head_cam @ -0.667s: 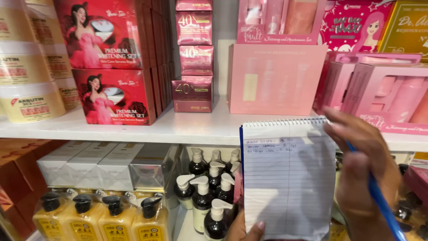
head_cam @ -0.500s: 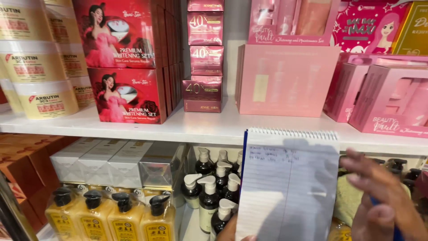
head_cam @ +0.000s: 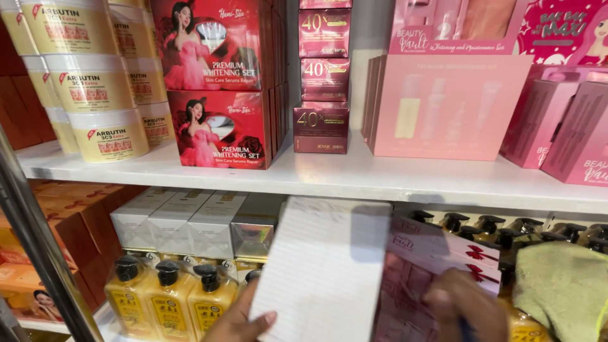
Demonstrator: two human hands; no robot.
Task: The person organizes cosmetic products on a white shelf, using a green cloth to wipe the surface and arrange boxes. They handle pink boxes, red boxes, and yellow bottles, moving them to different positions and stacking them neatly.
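Shop shelving fills my view, white boards stacked with cosmetics. Going near to far.

Nearest: left hand (head_cam: 244,320) at the bottom edge, thumb over the lower left corner of a lined notepad (head_cam: 323,272), fingers behind it. So the left grip is clamped on the notepad. The pad stands nearly upright, long axis running bottom to top with a slight lean to the right, top edge just under the upper shelf (head_cam: 354,177).

Right hand (head_cam: 465,307) sits just beside the pad's lower right, closed round a blue pen (head_cam: 467,329). Only a short piece of the pen shows; the tip is cut off by the frame. The pad's page lies left of and above that hand, so the right hand is the nearer one to the writing surface; left only supports.

Hard to make out: the page is washed out, only faint ruling visible. Both wrists are cut off. A green cloth (head_cam: 563,291) lies at far right, partly out of frame.

Behind the pad, on the lower shelf: yellow pump bottles (head_cam: 164,297) at left, silver boxes (head_cam: 196,221) above them, pink flat boxes with bows (head_cam: 437,247) and more dark-capped pump bottles at right, partly hidden.

Farthest, upper shelf: cream tubs (head_cam: 95,88), red gift boxes (head_cam: 218,126), small maroon boxes (head_cam: 322,76), a large pale pink box (head_cam: 443,104).
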